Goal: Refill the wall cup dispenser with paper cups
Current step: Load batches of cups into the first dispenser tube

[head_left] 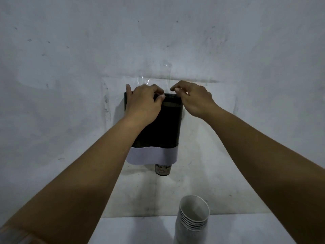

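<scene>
A dark cup dispenser (pixel 165 127) with a white lower band (pixel 154 155) hangs on the wall. A dark printed cup bottom (pixel 163 170) sticks out beneath it. My left hand (pixel 143 103) lies over the dispenser's top left, its fingers curled at the upper rim. My right hand (pixel 193 99) is at the top right edge, fingertips pinched at the rim. Whether the fingers grip a lid or only touch the rim is hidden. A stack of several white paper cups (pixel 192 219) stands below on a white table (pixel 137 229).
The grey, scuffed wall (pixel 70 67) fills the view. A strip of clear tape (pixel 158 74) sticks to the wall just above the dispenser. The stack of cups stands near the table's back edge, under my right forearm.
</scene>
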